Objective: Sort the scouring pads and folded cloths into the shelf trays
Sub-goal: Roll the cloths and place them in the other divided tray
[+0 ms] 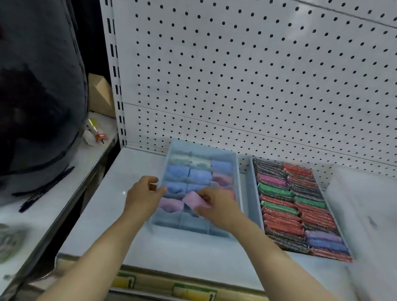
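The white shelf (pixel 122 216) carries two trays side by side: a long one (pixel 254 193) packed with scouring pads (pixel 294 209), and to its left a divided tray (pixel 185 223) with folded cloths (pixel 199 175) in most compartments. Over the near middle of the divided tray, the right hand (pixel 218 208) pinches a pink cloth (pixel 193 200) by one edge, its grip closed on the fabric. The cloth looks light, soft and limp, so it would likely unfold if held by a corner; holding it across the folded thickness should keep its shape. The left hand (pixel 142 196) sits at the tray's left wall, fingers curled, but whether its grip holds the rim cannot be told.
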A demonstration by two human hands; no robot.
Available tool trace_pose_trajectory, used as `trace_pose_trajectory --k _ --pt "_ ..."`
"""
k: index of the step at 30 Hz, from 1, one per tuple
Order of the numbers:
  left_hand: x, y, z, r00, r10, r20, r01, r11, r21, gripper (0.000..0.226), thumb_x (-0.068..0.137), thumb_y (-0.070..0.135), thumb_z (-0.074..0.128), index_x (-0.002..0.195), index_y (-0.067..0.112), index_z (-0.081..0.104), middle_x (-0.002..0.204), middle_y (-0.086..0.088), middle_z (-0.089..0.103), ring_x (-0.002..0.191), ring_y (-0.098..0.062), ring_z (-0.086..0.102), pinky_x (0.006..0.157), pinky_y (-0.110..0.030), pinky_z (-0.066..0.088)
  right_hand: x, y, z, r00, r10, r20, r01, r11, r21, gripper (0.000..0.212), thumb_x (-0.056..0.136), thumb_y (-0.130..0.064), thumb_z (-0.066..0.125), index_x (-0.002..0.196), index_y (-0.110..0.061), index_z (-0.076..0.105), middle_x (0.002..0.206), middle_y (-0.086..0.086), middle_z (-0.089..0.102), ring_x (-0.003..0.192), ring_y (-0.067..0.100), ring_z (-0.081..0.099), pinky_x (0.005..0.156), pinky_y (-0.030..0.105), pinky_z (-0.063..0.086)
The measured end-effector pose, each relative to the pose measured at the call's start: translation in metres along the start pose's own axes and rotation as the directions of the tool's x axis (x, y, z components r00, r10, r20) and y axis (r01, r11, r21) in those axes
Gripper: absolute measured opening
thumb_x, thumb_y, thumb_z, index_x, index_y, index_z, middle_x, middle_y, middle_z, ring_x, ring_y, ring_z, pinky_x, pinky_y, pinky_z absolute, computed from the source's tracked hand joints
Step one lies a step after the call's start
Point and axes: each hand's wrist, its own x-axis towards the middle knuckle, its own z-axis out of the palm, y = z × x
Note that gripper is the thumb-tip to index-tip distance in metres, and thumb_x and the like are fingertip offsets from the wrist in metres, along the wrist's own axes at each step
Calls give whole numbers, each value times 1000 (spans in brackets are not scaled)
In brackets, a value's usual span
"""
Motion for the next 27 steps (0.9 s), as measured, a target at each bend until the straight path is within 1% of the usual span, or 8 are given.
trace_pose_trajectory --k 3,6,9,12,15,20,23,27 --pt "-1 -2 3 997 -82 9 82 976 -200 33 90 18 68 122 13 62 112 -7 66 103 -26 62 83 -32 48 2 0 5 998 -44 -50 32 977 -210 21 88 -28 61 105 -18 66 96 6 68 93 25 60 68 33 38" --pt "1 0 3 995 -99 8 98 963 -251 29 90 14 68 118 16 61 111 -7 64 102 -26 61 88 -35 51 8 -7 8 997 -64 -39 39 890 -453 24 91 -29 57 112 -23 65 107 3 69 101 26 63 66 29 34" --pt "-2 1 2 996 -93 11 93 963 -251 30 92 15 66 121 16 60 111 -6 63 102 -25 60 92 -37 52 12 -18 8 999 -34 -1 27 809 -587 20 92 -30 55 110 -28 65 105 0 68 98 26 64 73 30 44" --pt "-3 2 3 996 -89 10 89 963 -256 29 93 16 65 122 16 60 110 -6 62 101 -25 59 92 -37 51 16 -15 1 994 36 107 17 891 -453 8 89 -32 56 85 -26 60 92 -2 64 89 25 58 60 28 36" --pt "-4 3 4 996 -90 -2 87 964 -253 28 92 16 65 120 17 60 109 -4 62 101 -24 60 91 -37 51 15 -10 -5 993 39 111 -6 959 -282 16 87 -35 58 90 -21 66 92 0 67 87 21 54 70 33 46" --pt "-6 5 4 995 -98 -17 90 961 -261 23 93 16 65 116 19 60 106 -1 62 98 -22 59 81 -31 46 15 -23 8 999 4 46 20 853 -521 13 91 -31 50 80 -26 54 65 -7 44 75 21 46 50 25 17" --pt "-4 4 4 996 -92 -12 86 962 -259 19 93 18 65 111 22 59 104 0 62 97 -21 59 80 -31 47 21 -19 10 998 35 48 -11 906 -424 13 88 -33 55 77 -27 52 72 -4 53 73 22 51 49 27 22" --pt "-2 4 7 995 -101 -18 94 964 -247 23 94 19 65 116 21 61 106 1 62 99 -22 60 89 -35 52 18 -13 17 999 -30 11 32 879 -476 18 93 -38 53 85 -26 63 84 0 63 75 21 48 50 28 21"
